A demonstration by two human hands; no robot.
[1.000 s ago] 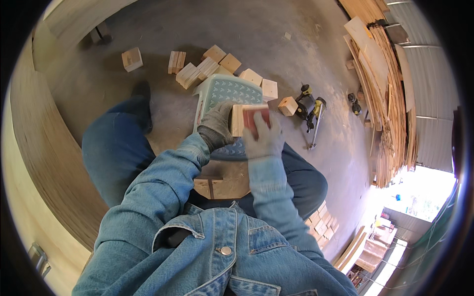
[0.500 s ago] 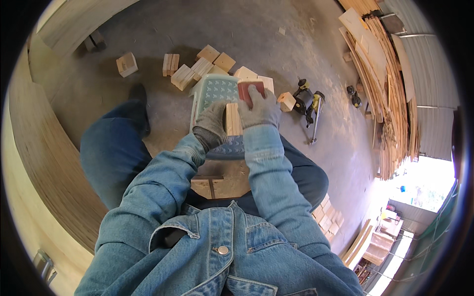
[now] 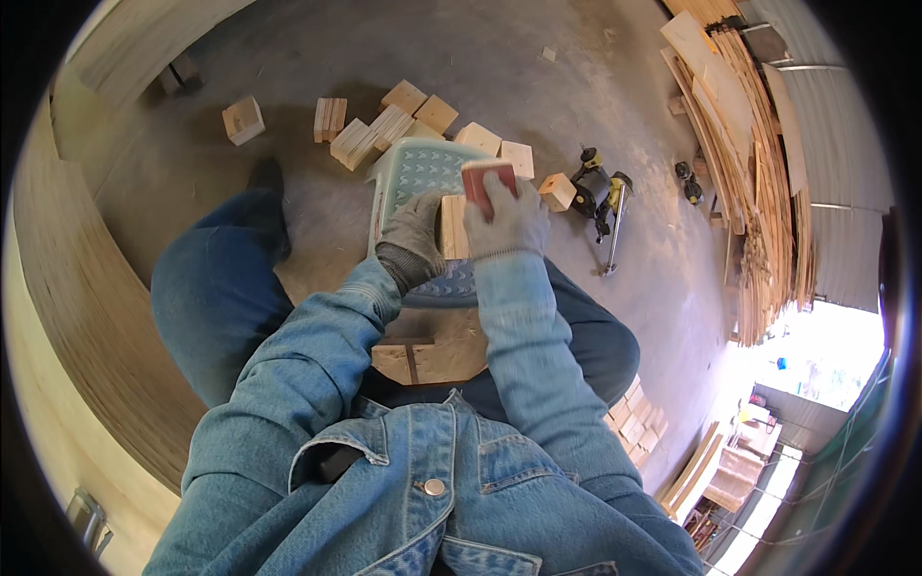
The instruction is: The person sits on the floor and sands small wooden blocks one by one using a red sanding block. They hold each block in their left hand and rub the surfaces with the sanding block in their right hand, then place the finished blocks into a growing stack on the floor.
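My left hand (image 3: 413,235), in a grey knit glove, is closed on the left side of a pale layered wood block (image 3: 453,228). The block is held above a light green plastic stool (image 3: 392,163) with a patterned top. My right hand (image 3: 509,219), gloved too, grips a reddish-brown sanding block (image 3: 488,185) from above. That sanding block sits at the far right edge of the wood block; the right fingers hide part of where they meet.
Several wood blocks (image 3: 355,144) lie on the floor beyond the stool, with one block (image 3: 243,121) farther left. A yellow-and-black power tool (image 3: 607,197) rests at right. Stacked boards (image 3: 749,144) line the right wall. More blocks (image 3: 636,420) are piled beside my right leg.
My right hand and the sanding block have shifted slightly along the wood block's right side. My left hand keeps its hold on the wood block.
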